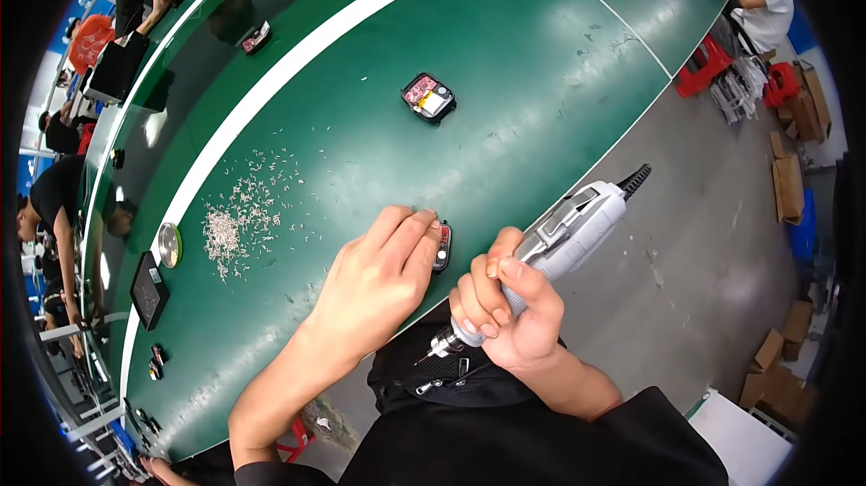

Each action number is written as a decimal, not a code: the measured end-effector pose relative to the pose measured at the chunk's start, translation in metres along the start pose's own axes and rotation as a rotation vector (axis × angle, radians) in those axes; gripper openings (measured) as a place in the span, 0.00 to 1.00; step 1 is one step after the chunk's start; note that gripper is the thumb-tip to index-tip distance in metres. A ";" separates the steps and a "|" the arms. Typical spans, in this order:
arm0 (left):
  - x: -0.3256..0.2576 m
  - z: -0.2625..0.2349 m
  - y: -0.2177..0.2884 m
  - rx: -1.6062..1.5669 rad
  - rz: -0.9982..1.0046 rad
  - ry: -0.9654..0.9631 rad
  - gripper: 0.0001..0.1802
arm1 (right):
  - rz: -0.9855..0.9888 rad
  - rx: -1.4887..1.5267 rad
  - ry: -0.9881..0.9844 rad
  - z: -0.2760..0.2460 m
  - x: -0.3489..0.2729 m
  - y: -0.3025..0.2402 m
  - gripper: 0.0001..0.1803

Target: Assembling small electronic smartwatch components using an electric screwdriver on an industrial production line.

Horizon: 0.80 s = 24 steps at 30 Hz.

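right hand (pixel 505 310) grips a grey electric screwdriver (pixel 550 256), bit lifted; left hand (pixel 383 274) presses a small device (pixel 442 246) flat. another opened device (pixel 428 96) waits beyond, apparently unfinished; loose screws (pixel 239 220) scattered.

This is a factory assembly workshop. A long green workbench (pixel 505 62) with a white stripe runs past several seated workers. Small screws (pixel 236 215) lie scattered on it, cardboard boxes (pixel 787 186) sit on the grey concrete floor, and red stools (pixel 704 66) stand nearby.
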<state>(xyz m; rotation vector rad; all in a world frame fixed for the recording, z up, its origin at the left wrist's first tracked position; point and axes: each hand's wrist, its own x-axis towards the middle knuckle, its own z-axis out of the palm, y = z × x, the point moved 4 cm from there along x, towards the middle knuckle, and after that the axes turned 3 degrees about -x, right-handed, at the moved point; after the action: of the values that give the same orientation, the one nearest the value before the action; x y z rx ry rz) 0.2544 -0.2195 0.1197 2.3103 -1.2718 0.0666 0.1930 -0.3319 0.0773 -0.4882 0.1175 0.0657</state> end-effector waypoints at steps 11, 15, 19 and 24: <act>-0.011 0.009 0.009 0.195 0.164 0.057 0.20 | 0.057 0.031 0.177 -0.014 -0.005 0.020 0.05; -0.011 0.011 0.011 0.208 0.159 0.044 0.19 | 0.066 0.020 0.185 -0.015 -0.003 0.019 0.06; -0.012 0.012 0.017 0.233 0.090 -0.003 0.20 | 0.073 0.000 0.178 -0.017 -0.001 0.014 0.05; -0.019 0.014 0.019 0.287 0.077 -0.048 0.19 | -0.072 -0.234 -0.248 0.001 0.024 -0.043 0.09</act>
<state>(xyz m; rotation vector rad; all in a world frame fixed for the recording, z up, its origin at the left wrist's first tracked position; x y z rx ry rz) 0.2257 -0.2188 0.1099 2.5137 -1.4569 0.2357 0.2205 -0.3688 0.0953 -0.7128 -0.1527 0.0690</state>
